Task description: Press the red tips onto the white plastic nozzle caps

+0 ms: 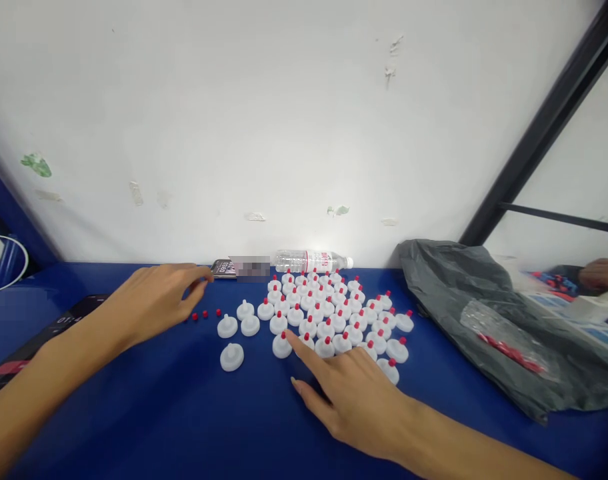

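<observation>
My left hand [167,293] hovers over the table's left side, thumb and index fingertips brought together in a pinch. Whatever they hold, if anything, is hidden. Several tiny red caps [195,317] lie just below it. My right hand [357,393] has its index finger stretched to the red tip of a white round spouted lid [282,346] at the group's front left, thumb apart and nothing grasped. Many similar white lids with red tips [325,347] stand close together behind and beside that hand. Between my hands are several white lids with bare spouts [232,357].
A clear plastic bottle [304,261] lies along the wall, beside a phone [224,269]. Another dark phone [59,330] sits at left. On the right, a grey plastic bag [449,293] bears a clear bag of red pieces [509,350]. Another person's hand [601,274] shows far right.
</observation>
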The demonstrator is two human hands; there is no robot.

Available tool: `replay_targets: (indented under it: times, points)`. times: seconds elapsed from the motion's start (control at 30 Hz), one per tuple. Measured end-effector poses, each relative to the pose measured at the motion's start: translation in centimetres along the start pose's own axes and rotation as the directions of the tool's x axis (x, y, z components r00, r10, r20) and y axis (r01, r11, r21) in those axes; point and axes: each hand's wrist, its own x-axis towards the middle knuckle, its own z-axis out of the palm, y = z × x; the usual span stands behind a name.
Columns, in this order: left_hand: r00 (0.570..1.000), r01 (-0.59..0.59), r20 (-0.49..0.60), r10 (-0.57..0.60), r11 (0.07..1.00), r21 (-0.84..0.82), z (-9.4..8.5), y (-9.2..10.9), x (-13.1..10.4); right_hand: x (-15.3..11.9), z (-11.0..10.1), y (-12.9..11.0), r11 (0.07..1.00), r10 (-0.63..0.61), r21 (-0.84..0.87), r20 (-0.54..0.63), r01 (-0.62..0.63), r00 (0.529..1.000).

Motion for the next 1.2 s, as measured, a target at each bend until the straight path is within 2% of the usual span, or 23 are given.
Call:
replay_targets:
  times: [0.1, 0.17, 0.33, 0.4, 0.47, 0.53, 0.67, 0.9, 1.1, 1.2]
  points:
    - [0.992, -0.108, -0.071, 0.107, 0.994, -0.009, 0.1, 1.7, -0.5, -0.1, -0.4, -0.1, 0.993, -0.052, 0.106, 0.003, 0.051, 0.999]
    - [0.975, -0.214, -0.073, 0.211, 0.976, -0.034, 0.2, 3.0, -1.2, -0.2, -0.8, -0.2, 0.981, -0.065, 0.184, 0.016, 0.061, 0.998]
    - [0.900, -0.435, -0.031, 0.434, 0.893, -0.115, 1.3, 7.2, -3.9, -0.4, -1.1, -0.5, 0.952, -0.052, 0.304, 0.043, 0.037, 0.998]
    - [0.847, -0.526, -0.021, 0.532, 0.830, -0.185, 2.0, 8.9, -4.9, -0.5, -0.8, -0.5, 0.947, -0.035, 0.321, 0.042, 0.019, 0.999]
    - [0.813, -0.561, 0.027, 0.582, 0.794, -0.232, 2.8, 10.4, -5.6, -0.5, -0.5, -0.5, 0.942, -0.016, 0.336, 0.051, -0.003, 0.999]
    - [0.802, -0.557, 0.097, 0.589, 0.797, -0.235, 3.4, 11.3, -5.8, -0.4, -0.2, -0.4, 0.936, 0.006, 0.350, 0.083, -0.035, 0.997]
    - [0.792, -0.558, 0.150, 0.592, 0.801, -0.214, 3.5, 11.8, -5.6, -0.2, -0.1, -0.2, 0.929, 0.043, 0.361, 0.125, -0.086, 0.991]
    - [0.769, -0.590, 0.059, 0.636, 0.742, -0.319, 3.4, 11.6, -6.1, -0.1, -0.4, -0.4, 0.913, -0.062, 0.408, 0.134, 0.002, 0.989]
    - [0.787, -0.550, 0.000, 0.618, 0.701, -0.453, 3.3, 11.2, -6.1, 0.2, -0.8, -0.8, 0.856, 0.052, 0.513, 0.026, -0.058, 0.998]
    - [0.809, -0.500, -0.018, 0.588, 0.670, -0.549, 2.7, 11.1, -6.1, 0.4, -1.3, -1.0, 0.841, 0.044, 0.539, 0.024, -0.050, 0.999]
